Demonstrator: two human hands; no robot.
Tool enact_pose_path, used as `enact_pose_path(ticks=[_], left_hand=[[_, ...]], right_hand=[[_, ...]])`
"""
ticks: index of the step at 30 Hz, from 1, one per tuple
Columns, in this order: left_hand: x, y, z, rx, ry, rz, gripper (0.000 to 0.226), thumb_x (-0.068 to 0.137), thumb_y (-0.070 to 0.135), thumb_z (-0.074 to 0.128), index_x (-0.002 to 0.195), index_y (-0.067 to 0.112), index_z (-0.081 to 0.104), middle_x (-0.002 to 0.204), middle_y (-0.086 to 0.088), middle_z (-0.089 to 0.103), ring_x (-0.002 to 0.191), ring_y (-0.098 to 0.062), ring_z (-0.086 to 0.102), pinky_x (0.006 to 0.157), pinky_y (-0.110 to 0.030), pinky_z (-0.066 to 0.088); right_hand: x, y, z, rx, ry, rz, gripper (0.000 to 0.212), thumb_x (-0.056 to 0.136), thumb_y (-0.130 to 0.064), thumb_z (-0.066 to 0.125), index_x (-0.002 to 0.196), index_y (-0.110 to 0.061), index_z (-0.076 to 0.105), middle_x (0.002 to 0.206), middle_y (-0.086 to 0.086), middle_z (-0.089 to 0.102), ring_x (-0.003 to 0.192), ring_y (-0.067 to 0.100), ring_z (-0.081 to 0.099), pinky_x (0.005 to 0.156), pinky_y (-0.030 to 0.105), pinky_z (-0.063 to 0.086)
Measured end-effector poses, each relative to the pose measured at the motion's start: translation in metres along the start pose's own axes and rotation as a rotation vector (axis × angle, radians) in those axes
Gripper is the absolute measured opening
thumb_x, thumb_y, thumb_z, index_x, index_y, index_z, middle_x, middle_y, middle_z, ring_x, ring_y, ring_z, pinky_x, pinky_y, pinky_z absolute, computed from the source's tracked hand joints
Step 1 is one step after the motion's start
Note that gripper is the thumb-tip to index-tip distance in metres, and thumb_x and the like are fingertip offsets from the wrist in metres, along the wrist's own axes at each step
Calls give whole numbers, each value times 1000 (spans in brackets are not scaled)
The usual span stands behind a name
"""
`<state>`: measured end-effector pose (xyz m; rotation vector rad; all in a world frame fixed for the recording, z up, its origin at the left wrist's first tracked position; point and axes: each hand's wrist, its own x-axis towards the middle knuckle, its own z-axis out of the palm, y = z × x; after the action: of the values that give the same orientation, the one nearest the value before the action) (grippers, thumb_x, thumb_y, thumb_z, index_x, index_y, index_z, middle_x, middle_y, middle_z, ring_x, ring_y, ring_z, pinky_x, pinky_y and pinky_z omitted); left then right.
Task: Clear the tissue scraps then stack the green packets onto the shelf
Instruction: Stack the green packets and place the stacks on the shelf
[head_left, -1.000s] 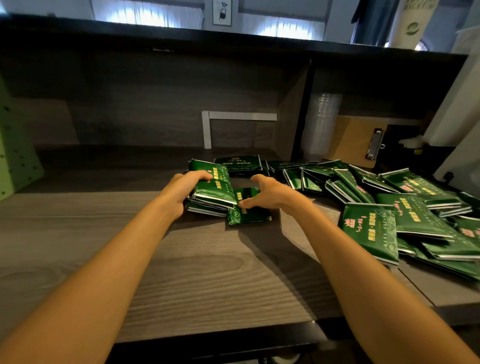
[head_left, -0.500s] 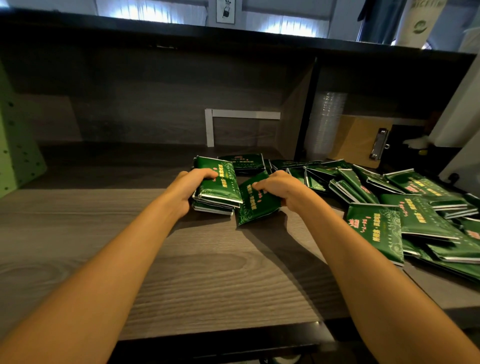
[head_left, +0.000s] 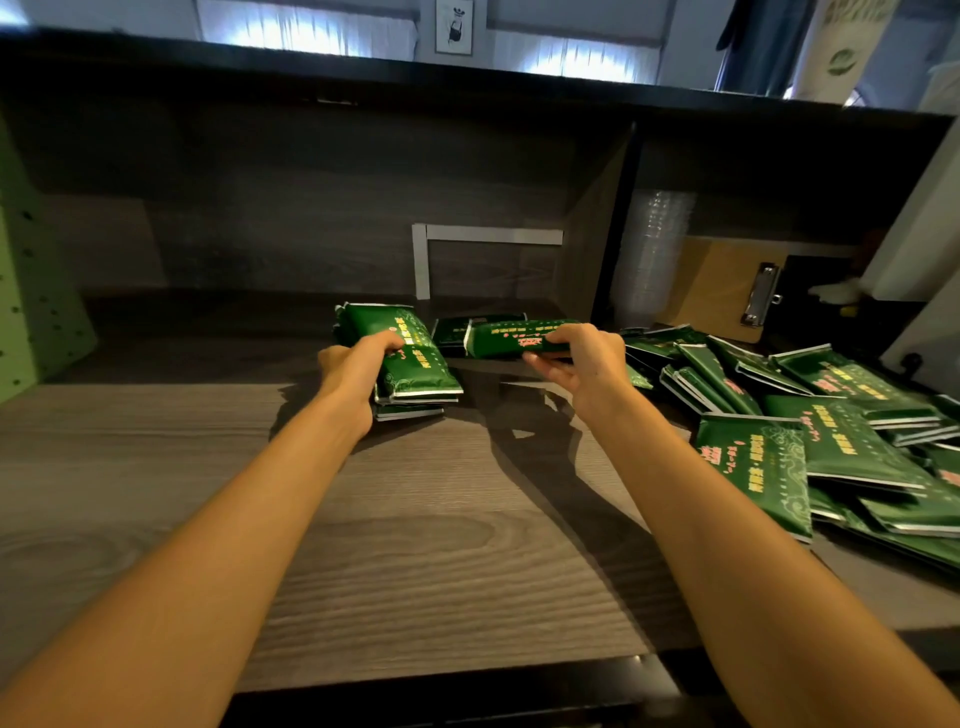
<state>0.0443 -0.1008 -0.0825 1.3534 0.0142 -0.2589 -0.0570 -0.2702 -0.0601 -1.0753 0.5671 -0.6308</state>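
Note:
My left hand (head_left: 358, 366) grips a small stack of green packets (head_left: 415, 364) resting on the wooden shelf surface (head_left: 363, 519), thumb across the top packet. My right hand (head_left: 576, 358) pinches a single green packet (head_left: 511, 338) and holds it lifted, edge toward me, just right of the stack. Another green packet (head_left: 449, 332) lies flat behind them. A loose heap of green packets (head_left: 810, 431) spreads across the right side of the surface. No tissue scraps are visible.
A white L-shaped frame (head_left: 431, 244) stands against the back panel. A vertical divider (head_left: 597, 234) separates the right bay, which holds clear stacked cups (head_left: 654, 254) and a clipboard (head_left: 727, 286). A green pegboard panel (head_left: 31, 291) stands at the left.
My right hand lifted the single packet off the surface and turned it level beside the stack. My left hand kept its grip on the stack, which shifted slightly back.

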Motion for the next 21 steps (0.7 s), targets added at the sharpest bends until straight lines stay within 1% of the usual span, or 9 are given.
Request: enact_pose_path(ticks=[3,5,8,11,13,16,19,20,21], left_hand=[[1,-2,2,-3,-9,-15,58,77,16,69,129,8,44,114,-14,62,92,-26,65,56,-31,49],[2,-4,6,-15,-23,-30,60,76,16,69,129,7,44,112,-15,63,88,-25,65,56,-30,49],[1,-8,13,-51,-42,-30,59,75,14,67,129,6,44,111,-16,63,88,-24,66,57,-30,50],[-1,-11,18,-84,-58,-31,53,78,13,61,128,6,45,114,-15,63,90,-23,65,60,-30,51],[-3,-12,20,-120,-75,-16,44,82,14,56,125,6,49,111,-13,64,88,-20,64,61,-30,50],[-8,-11,24,-184,-106,12,32,89,27,49,114,8,53,100,-8,63,82,-16,61,64,-29,49],[-12,-7,23,-231,-151,32,75,70,59,57,127,12,47,117,-8,60,101,-19,62,85,-37,52],[-11,-8,22,-215,-160,31,86,61,62,64,129,13,44,119,-7,60,104,-19,61,89,-38,51],[-11,-8,21,-173,-145,38,83,61,56,71,126,13,44,117,-7,61,101,-18,62,90,-37,50]], right_hand=[[-8,-1,1,100,-41,89,21,85,14,45,89,-6,49,100,19,53,88,37,62,66,33,58],[-13,2,4,109,-91,143,21,85,14,43,93,-5,47,106,18,49,95,39,60,70,37,56],[-21,8,14,43,-202,209,10,92,3,39,97,-4,45,102,21,60,102,35,63,78,36,53],[-21,16,24,-333,-160,123,10,96,-13,42,103,-8,48,83,4,54,83,19,56,71,31,48],[-19,23,28,-533,-134,43,13,96,-19,46,97,-9,53,75,0,44,81,15,46,77,35,46],[-13,35,31,-575,-150,3,17,93,-17,54,100,-3,60,88,3,51,86,16,48,90,35,46],[-12,40,34,-541,-143,-41,22,90,-12,58,101,6,63,93,6,53,85,16,50,96,44,46],[-13,41,36,-535,-151,-39,22,90,-12,59,101,6,63,92,6,54,86,17,51,96,44,46],[-15,42,37,-526,-174,-28,18,89,-11,59,98,4,64,90,5,55,86,17,52,95,42,46]])
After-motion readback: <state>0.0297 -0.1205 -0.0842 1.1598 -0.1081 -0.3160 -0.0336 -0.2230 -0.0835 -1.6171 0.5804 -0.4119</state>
